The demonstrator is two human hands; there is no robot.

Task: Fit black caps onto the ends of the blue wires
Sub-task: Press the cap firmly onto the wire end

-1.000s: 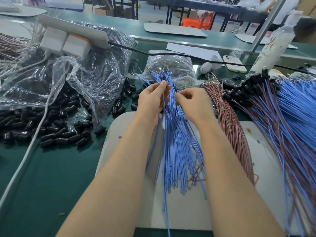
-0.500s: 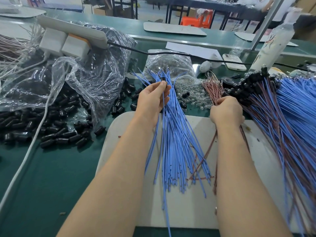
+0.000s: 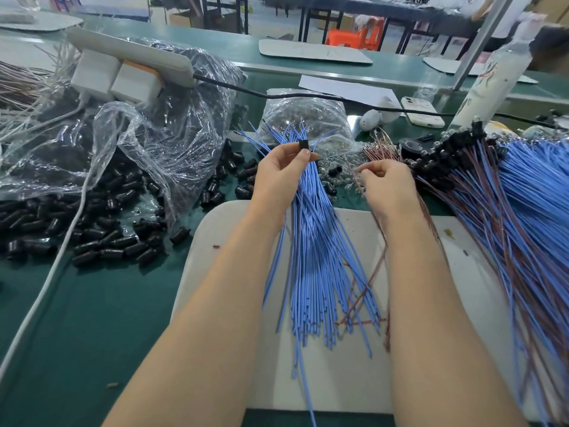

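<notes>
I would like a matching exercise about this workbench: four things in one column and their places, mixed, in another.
1 blue wire bundle
2 loose black caps
3 white phone
4 power strip

A on the clear plastic bag
B gripped by the left hand
C on the green table, left of the white board
D beyond the right hand

Pairs: 1-B, 2-C, 3-D, 4-A

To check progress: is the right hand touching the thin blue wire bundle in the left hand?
Apart. Head view: a plain gap separates right hand and thin blue wire bundle.
</notes>
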